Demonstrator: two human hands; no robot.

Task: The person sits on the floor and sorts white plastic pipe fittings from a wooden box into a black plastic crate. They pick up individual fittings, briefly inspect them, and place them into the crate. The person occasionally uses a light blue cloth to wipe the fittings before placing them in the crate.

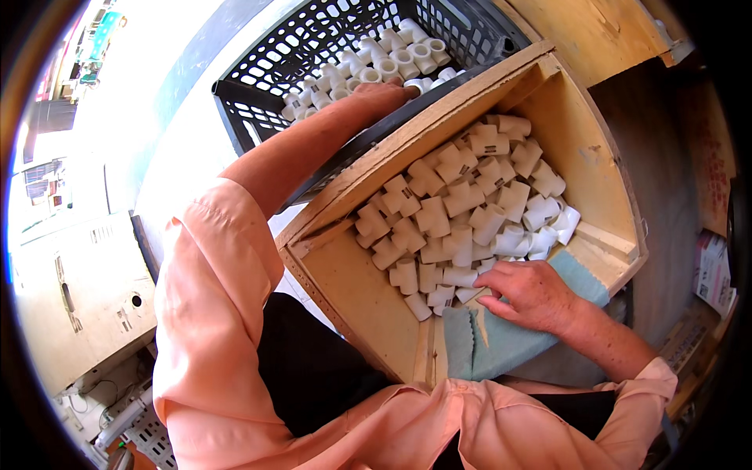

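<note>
My left hand (383,97) reaches over the near wall of a black perforated plastic crate (258,94). Its fingertips are by the white plastic pipe tees (388,67) standing in rows there; whether they grip one is hidden. A wooden box (364,276) sits nearer to me, with a loose heap of white pipe tees (435,217) inside, some bearing dark printed marks. Over the box's low front edge hovers my right hand (529,294), palm down, thumb and fingers apart. Its fingertips are close to the nearest tees, with nothing visible between them.
A blue-green cloth (499,352) covers the box's front edge, below my right wrist. The box's raised wooden rim (423,135) runs between box and crate. A plywood panel (593,29) stands at upper right. Cartons (714,264) line the far right; a pale machine cabinet (88,294) is at left.
</note>
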